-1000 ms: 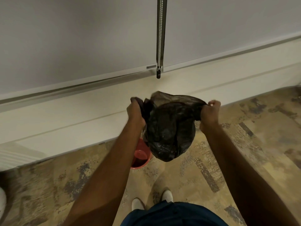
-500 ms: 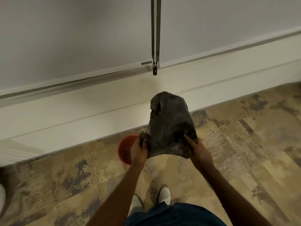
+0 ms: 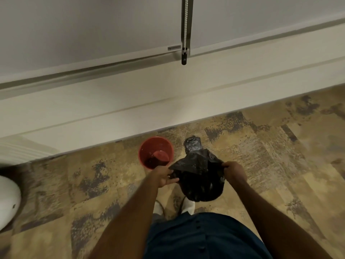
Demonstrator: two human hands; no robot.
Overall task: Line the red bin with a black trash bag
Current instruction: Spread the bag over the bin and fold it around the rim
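Our left hand (image 3: 165, 176) and right hand (image 3: 234, 171), held apart, each pinch one side of the crinkled, glossy black plastic trash bag (image 3: 200, 176), which hangs between them. The round red plastic bin (image 3: 156, 152) stands on the mottled floor (image 3: 280, 165) just beyond the left hand, unlined. The thin film may collapse shut or snag the rim.

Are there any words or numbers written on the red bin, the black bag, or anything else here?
None can be read.
Red bin: no writing shows.
Black trash bag: plain, no print shows.
Small tag on the bottom rail of the blind: it may carry a label, but it is too small and blurred to read.
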